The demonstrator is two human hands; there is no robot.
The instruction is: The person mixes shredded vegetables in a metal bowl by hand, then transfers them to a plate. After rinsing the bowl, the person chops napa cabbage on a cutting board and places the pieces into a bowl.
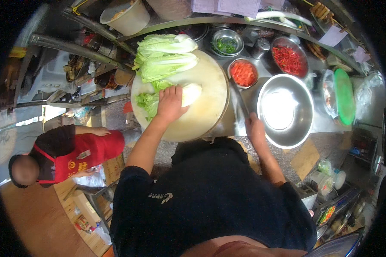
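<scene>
My left hand (172,106) presses down on a piece of napa cabbage (192,92), its white stem end to the right and leafy end to the left. Beneath it is a thick round cutting board (210,109). More napa cabbage (169,64) lies along the board's far left side, stems also pointing right. In my right hand (255,128) is the handle of a knife (240,98), seen nearly edge-on. The blade points away from me, just past the board's right rim and apart from the cabbage. To the right of that hand stands a large steel bowl (299,125).
Behind the knife sit a bowl of chopped red pieces (243,74), a bowl of chopped greens (225,46), a shaker (261,48) and a dish of sliced red chillies (289,61). A green lid-like disc (344,96) stands right. A person in a red apron (83,157) is at left.
</scene>
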